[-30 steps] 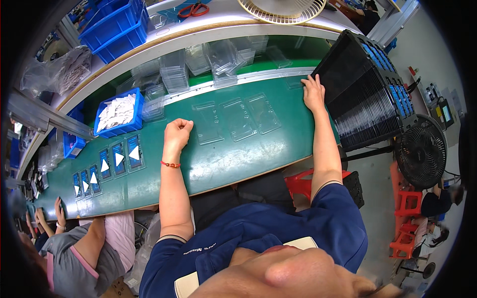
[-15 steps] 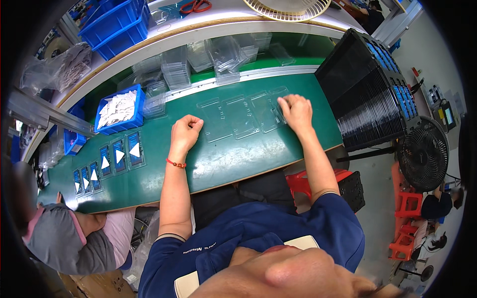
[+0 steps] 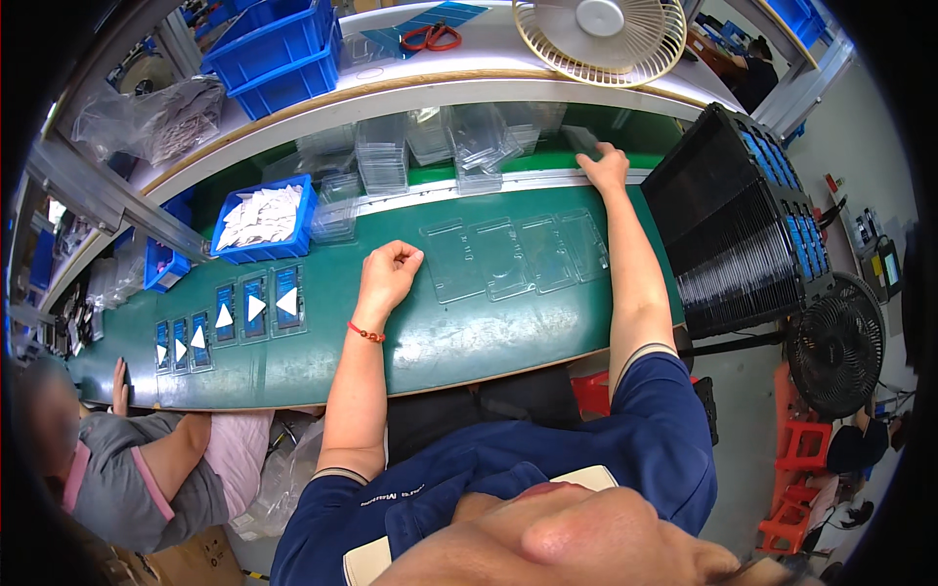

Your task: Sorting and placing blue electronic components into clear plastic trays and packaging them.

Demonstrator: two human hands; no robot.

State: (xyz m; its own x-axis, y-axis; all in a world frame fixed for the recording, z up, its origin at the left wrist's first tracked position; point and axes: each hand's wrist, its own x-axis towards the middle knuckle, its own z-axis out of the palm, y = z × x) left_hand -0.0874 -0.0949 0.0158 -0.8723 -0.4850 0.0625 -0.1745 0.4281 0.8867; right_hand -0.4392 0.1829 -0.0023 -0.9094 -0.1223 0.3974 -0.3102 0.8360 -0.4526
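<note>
My left hand (image 3: pixel 389 276) rests over the green worktop with its fingers curled closed, and nothing shows in them. A row of clear plastic trays (image 3: pixel 450 262) lies flat to its right. My right hand (image 3: pixel 606 170) reaches past the row to the space under the shelf. Its thumb and fingers are at the near end of a loose clear plastic tray (image 3: pixel 581 138) and appear to pinch it. Stacks of similar clear trays (image 3: pixel 381 156) stand under the shelf, left of that hand.
A blue bin (image 3: pixel 227 256) holds white pieces. Left of me lie several blue panels with white triangles (image 3: pixel 286 302). Stacked black trays (image 3: pixel 718 220) stand at the right end, beside a black fan (image 3: pixel 835 342). A co-worker (image 3: pixel 147 488) sits at the left.
My right hand has left the rightmost clear tray in the row and moved away from me to the loose tray under the shelf. My left hand stays closed. The whole view has shifted slightly.
</note>
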